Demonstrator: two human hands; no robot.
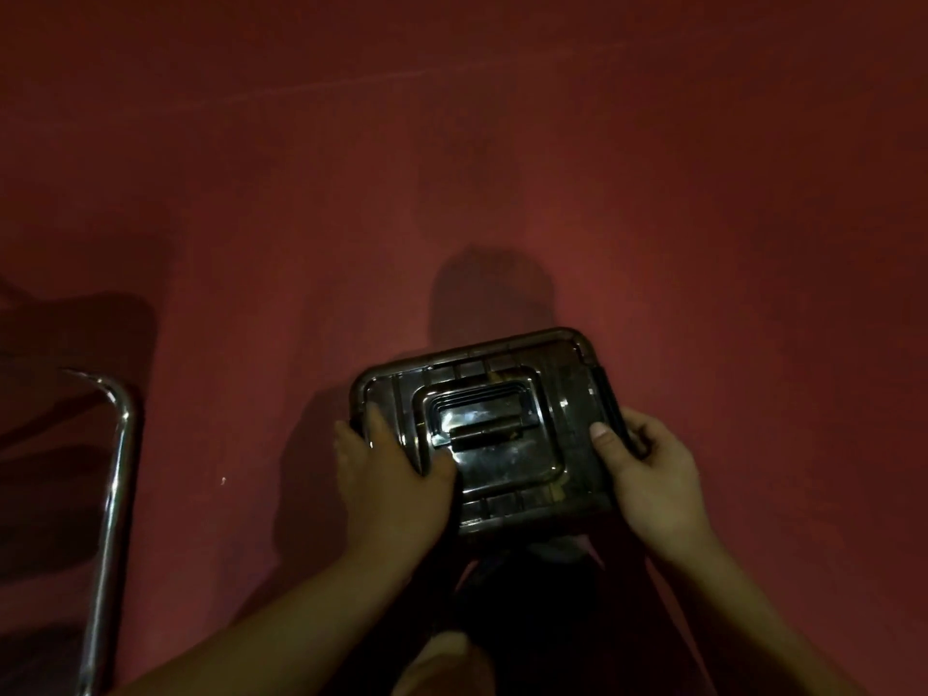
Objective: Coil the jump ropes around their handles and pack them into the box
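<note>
Head: both hands [522,474] grip box [489,429] w/ lid shut

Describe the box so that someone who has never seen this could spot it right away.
On the red floor, look low and centre, between the left hand and the right hand gripping its sides. It is the dark, glossy rectangular plastic box, lid on, with a recessed carry handle on top, unlike the chrome tube at left.

Both hands grip the closed dark box [489,429]: left hand [389,474] on its lid, right hand [648,469] at its side latch.
</note>
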